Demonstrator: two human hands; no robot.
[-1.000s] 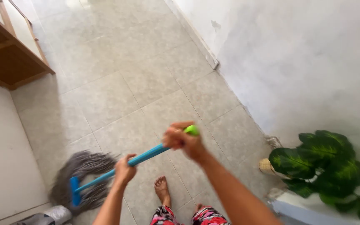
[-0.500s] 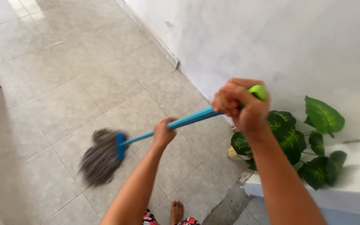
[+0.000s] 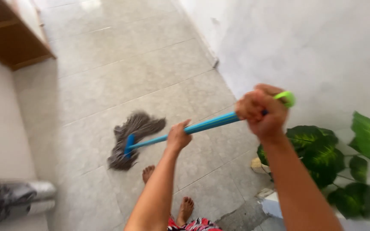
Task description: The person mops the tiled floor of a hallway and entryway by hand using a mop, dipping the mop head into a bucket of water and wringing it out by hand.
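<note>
Mop head (image 3: 134, 139) now lies nearer the bare feet than half a second ago, dragged back across the tiled floor (image 3: 120, 72). Blue handle (image 3: 202, 127) is gripped, fingers curled tight, by left hand (image 3: 179, 137) and right hand (image 3: 263, 112).

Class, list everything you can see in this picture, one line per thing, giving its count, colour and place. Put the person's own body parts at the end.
Mop: one, blue handle with green end cap, grey string head on the floor at centre.
Floor tiles: many, pale grey, across the whole floor.
Wall: one, white, on the right.
Potted plant: one, dark green leaves with lighter patches, by the wall at lower right.
Wooden shelf: one, brown, upper left corner.
Shiny wrapped object: one, silver and dark, lower left; too blurred to identify.
Left hand: one, gripping the mop handle midway.
Right hand: one, gripping the handle near its green end.
Bare feet: two, on the tiles at bottom centre.
</note>
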